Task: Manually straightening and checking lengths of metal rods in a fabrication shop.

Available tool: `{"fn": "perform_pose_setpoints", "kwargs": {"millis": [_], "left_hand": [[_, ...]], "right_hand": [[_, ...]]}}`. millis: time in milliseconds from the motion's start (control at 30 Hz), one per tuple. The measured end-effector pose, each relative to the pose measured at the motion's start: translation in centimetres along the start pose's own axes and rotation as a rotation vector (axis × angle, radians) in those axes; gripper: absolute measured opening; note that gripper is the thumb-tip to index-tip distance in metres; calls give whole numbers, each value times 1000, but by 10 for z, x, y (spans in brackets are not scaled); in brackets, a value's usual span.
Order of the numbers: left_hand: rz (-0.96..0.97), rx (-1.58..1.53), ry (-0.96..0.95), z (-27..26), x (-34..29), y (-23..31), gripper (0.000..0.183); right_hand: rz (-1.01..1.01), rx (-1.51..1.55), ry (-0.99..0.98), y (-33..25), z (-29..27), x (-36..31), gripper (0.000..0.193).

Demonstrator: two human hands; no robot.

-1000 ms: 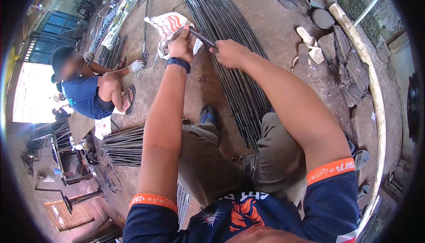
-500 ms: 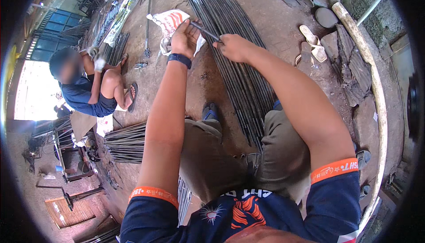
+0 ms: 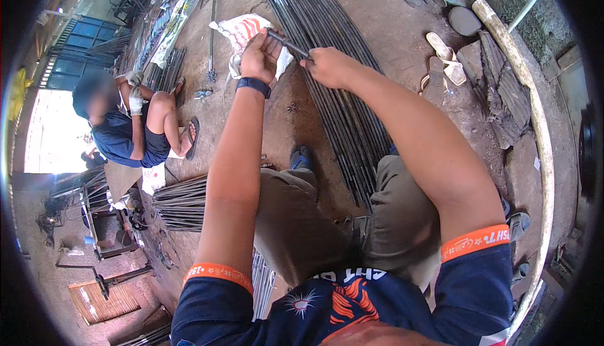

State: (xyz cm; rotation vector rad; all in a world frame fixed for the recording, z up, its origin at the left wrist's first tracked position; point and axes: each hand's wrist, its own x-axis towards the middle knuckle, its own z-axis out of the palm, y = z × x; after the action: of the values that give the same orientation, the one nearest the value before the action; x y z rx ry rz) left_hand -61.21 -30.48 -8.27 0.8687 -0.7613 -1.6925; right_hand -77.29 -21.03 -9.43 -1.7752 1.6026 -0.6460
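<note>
Bright, even daylight; blown-out glare from the doorway far left of the left hand; soft shadows; heavy fisheye bending, dark vignette at rim; centre sharp

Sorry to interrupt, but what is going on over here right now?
A seated person holds one thin metal rod between the left hand and right hand, above a long bundle of rods on the dirt floor. A white sack lies behind the hands. Another person in gloves sits nearby by more rods.
</note>
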Motion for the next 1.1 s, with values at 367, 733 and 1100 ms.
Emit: {"fn": "perform_pose_setpoints", "kwargs": {"millis": [367, 733, 1100], "left_hand": [[105, 151, 42, 2, -1, -3, 16], [147, 349, -33, 4, -7, 4, 20], [191, 429, 65, 7, -4, -2, 24]], "right_hand": [[13, 23, 2, 0, 3, 0, 34], [-53, 49, 56, 1, 5, 0, 38], [-100, 61, 104, 8, 10, 1, 41]]}}
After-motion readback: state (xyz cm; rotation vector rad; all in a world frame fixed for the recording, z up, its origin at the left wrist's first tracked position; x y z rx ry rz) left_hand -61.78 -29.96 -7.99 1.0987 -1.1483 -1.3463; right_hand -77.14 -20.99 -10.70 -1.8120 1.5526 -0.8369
